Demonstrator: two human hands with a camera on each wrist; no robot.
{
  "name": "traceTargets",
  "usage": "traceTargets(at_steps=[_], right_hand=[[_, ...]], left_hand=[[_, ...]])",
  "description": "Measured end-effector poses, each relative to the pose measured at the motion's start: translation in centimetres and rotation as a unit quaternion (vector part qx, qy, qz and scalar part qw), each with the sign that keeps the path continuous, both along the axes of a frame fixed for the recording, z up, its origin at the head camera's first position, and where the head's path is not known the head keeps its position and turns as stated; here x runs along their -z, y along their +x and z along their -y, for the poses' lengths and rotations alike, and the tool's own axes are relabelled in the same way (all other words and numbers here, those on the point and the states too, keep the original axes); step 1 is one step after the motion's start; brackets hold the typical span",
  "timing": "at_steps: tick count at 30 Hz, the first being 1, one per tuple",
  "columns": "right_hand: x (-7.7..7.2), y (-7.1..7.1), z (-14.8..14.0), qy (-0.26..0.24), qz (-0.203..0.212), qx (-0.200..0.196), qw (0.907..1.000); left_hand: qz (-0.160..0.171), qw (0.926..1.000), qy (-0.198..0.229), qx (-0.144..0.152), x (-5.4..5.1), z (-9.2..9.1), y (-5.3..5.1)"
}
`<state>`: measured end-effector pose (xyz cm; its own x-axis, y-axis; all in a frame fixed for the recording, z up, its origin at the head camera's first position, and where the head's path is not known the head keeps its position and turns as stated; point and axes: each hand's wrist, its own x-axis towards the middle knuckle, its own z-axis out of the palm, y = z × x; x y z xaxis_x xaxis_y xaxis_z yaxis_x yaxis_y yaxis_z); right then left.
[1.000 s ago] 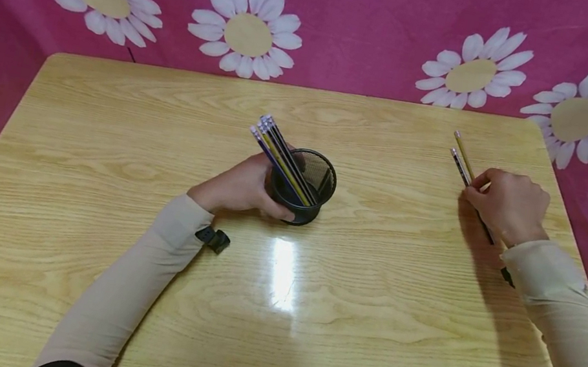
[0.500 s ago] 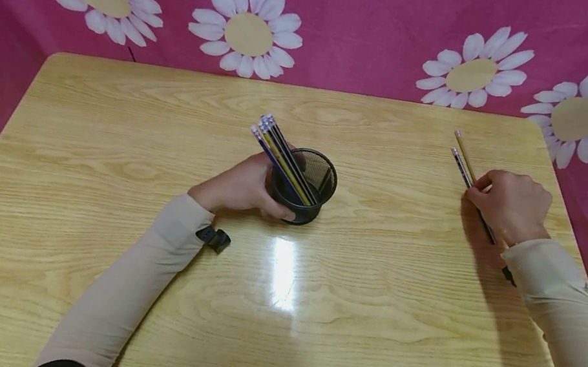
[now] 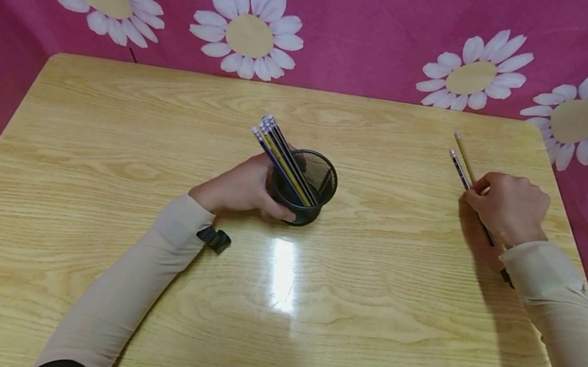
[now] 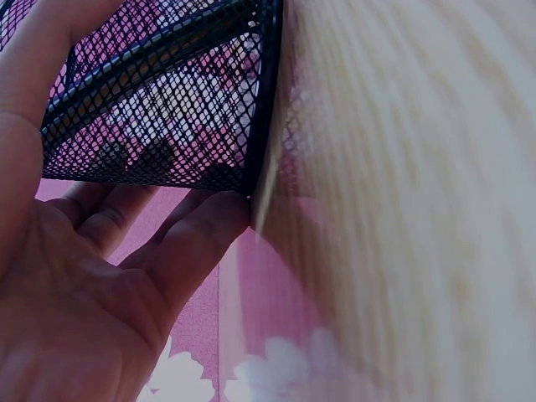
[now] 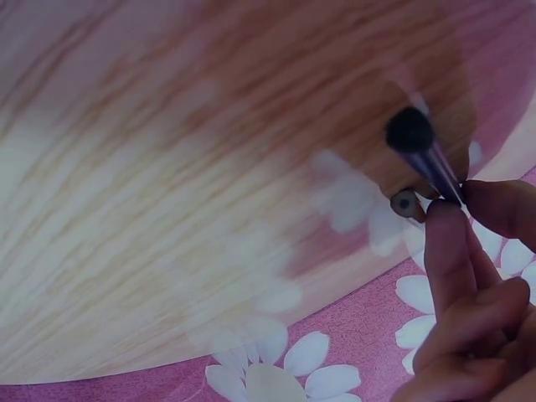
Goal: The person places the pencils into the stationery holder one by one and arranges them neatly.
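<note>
My left hand (image 3: 246, 187) grips a black mesh pencil cup (image 3: 305, 215) near the middle of the table, thumb on its near side. Several pencils (image 3: 282, 158), dark, yellow and blue, lean left inside it, eraser ends up. Through the mesh wall (image 4: 184, 126) in the left wrist view, a dark pencil shows. Over at the right, my right hand (image 3: 514, 206) pinches a dark pencil (image 3: 458, 165) between thumb and fingertips. A yellow pencil (image 3: 464, 154) lies just beyond it, partly hidden by the hand. The right wrist view shows the dark pencil's end (image 5: 410, 130) above another pencil end (image 5: 405, 203).
The wood-grain table (image 3: 372, 276) has rounded far corners, and its right edge runs close to my right hand. Behind and around it hangs a pink cloth (image 3: 356, 30) with large white daisies. A bright light reflection lies on the tabletop in front of the cup.
</note>
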<state>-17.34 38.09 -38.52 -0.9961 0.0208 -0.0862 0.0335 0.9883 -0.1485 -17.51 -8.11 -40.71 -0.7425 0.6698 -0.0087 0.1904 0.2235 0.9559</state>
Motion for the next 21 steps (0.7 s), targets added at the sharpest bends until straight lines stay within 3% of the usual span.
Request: traceTargets(at_steps=[9,21], right_hand=[[-0.1,0.3,0.2,-0.006,-0.006,0.002,1.0000],[-1.0,1.0,1.0,-0.048,-0.054,0.007,0.9973]], left_hand=[[0.006,1.0000,-0.003,-0.002,-0.2,-0.1,0.1],[-0.013,0.9999,-0.007,-0.003,0.1,0.0,-0.1]])
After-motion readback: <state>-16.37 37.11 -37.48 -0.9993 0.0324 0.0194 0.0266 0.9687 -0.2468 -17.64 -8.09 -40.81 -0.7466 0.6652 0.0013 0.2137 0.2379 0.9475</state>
